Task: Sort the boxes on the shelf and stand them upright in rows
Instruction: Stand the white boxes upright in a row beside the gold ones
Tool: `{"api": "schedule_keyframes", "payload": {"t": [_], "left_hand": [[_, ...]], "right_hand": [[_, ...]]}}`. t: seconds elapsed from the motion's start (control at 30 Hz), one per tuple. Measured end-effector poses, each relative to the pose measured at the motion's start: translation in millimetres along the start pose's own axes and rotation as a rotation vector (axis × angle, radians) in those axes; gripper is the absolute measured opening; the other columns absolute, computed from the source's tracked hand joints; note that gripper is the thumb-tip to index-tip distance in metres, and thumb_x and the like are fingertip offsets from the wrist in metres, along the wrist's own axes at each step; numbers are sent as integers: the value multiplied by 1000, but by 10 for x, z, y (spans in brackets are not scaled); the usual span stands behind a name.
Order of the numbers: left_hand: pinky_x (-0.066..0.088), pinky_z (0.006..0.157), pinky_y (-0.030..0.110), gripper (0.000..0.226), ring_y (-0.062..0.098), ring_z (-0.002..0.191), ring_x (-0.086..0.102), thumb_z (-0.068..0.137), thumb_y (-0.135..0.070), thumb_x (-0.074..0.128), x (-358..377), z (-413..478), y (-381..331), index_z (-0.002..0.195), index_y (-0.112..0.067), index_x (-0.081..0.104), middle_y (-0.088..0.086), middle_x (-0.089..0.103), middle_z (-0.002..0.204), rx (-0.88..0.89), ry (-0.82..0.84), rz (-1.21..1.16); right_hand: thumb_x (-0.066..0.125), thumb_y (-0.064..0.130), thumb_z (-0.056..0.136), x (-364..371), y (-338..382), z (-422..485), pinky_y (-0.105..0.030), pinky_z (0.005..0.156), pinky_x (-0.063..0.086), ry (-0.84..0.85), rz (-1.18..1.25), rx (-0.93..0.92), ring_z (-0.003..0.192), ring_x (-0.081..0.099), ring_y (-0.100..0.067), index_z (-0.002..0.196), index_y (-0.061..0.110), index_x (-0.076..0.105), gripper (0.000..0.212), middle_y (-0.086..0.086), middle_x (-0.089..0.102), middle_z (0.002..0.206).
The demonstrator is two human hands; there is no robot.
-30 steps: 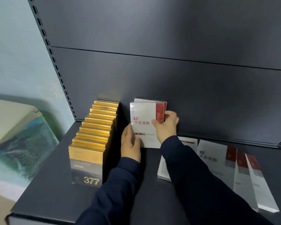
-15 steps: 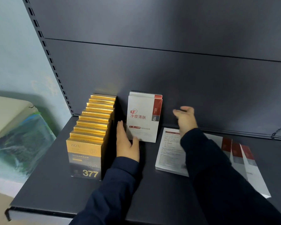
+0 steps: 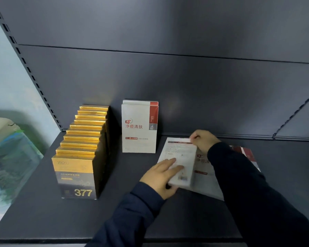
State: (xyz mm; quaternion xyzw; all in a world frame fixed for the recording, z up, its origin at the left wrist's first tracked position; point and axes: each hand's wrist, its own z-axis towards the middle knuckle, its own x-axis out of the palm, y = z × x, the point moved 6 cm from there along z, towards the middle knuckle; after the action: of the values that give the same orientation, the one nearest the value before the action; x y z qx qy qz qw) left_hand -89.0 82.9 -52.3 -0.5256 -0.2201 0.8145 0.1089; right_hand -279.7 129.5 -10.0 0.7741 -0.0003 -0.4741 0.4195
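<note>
Holding a white box (image 3: 181, 157) in both hands, printed back up, sitting atop the flat boxes (image 3: 206, 184) and seemingly raised a little at its six-o'clock end. Laying the fingers of the left hand (image 3: 160, 177) straight across the top of that end, tucking the thumb under the edge and so pinching it. Curling the right hand (image 3: 204, 139) round the twelve-o'clock edge and gripping there, though blurring too much to tell finger from finger. Covering part of the flat boxes with the right sleeve (image 3: 239, 175), those fanning toward three o'clock on the shelf (image 3: 114, 214). Facing two white-and-red boxes (image 3: 138, 129) standing upright at eleven o'clock from the held box, one behind the other, close to the back panel (image 3: 185, 82). Facing also, at nine o'clock of that pair and apart from it, a row of gold boxes (image 3: 82, 148) standing on edge, running from six toward twelve o'clock, the front one showing "377".
</note>
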Motion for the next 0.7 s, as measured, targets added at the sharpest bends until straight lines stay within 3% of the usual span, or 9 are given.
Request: {"api": "schedule_keyframes", "payload": {"t": [0.1,0.17,0.27,0.37,0.47,0.53,0.63,0.7], "left_hand": [[44,96,11,47,-8,110,57,79,-22,58,-244,-55,63,122,-40,56,-16,61,123,-181,-263,-344],[45,87,5,35,-14,96,59,86,-12,61,-376,-48,169,113,-34,63,-23,65,107,-394,-379,-614],[55,80,18,29,1,89,68,91,-2,54,-438,-5,296,102,-28,63,-16,74,92,-514,-420,-972],[58,82,34,29,14,90,71,93,2,46,-378,-26,376,104,-20,62,-8,76,92,-588,-461,-1229],[58,79,39,28,16,86,72,95,5,41,-315,-66,459,108,-12,58,-4,76,90,-666,-533,-1468],[57,80,43,29,21,93,69,91,2,50,-271,-90,472,115,-11,55,0,74,99,-695,-524,-1590],[57,81,43,38,24,96,66,79,4,59,-220,-197,487,112,-14,55,10,67,113,-774,-499,-1538],[57,86,39,40,18,94,64,81,7,64,-310,-313,565,109,-19,52,13,62,117,-876,-528,-1156]], "right_hand": [[45,10,96,-183,-28,-69,-29,65,46,-44,444,43,69,58,-21,86,5,65,23,-13,64,82],[45,9,96,-221,-18,-150,-31,67,52,9,587,70,69,63,-24,90,8,66,22,-13,68,81],[51,7,93,-198,37,-233,-36,81,56,102,493,18,86,65,-19,107,19,66,23,-5,68,96],[57,15,92,-133,67,-254,-40,92,54,137,450,-5,101,65,-18,119,20,62,28,-1,69,108],[61,13,90,-37,76,-252,-46,91,54,179,506,3,100,68,-25,118,13,62,28,-8,71,108],[62,11,89,13,98,-268,-47,88,56,211,557,12,101,68,-27,116,12,62,26,-10,71,108],[61,-2,87,25,266,-275,-42,82,57,174,725,-62,98,68,-29,115,6,62,30,-12,71,106],[62,-7,84,-31,489,-271,-34,77,57,62,670,-188,93,69,-26,107,8,67,28,-8,72,99]]}}
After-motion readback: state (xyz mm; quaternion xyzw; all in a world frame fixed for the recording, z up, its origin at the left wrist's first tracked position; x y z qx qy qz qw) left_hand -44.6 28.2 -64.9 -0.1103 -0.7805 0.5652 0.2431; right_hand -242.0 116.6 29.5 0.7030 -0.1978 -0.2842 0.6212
